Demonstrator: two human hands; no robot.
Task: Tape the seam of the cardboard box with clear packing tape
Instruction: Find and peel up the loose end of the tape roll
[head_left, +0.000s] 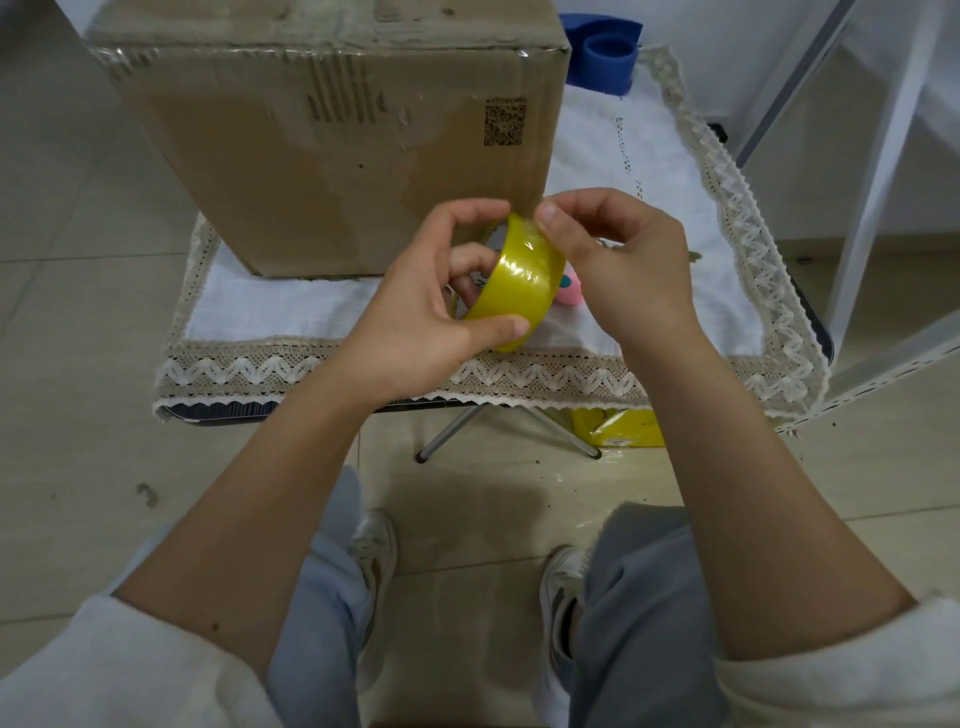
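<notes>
Both of your hands are on the tape roll (519, 283), held just in front of the cardboard box (332, 140) standing on the bench (291, 306). Your left hand (415, 317) is closed around the roll, fingers through its core; your right hand (618, 270) pinches at the roll's upper edge, thumb pressed flat, probably hunting the loose end. If the clear film tears off in a sliver or folds back on itself, you'll lose the start again.
</notes>
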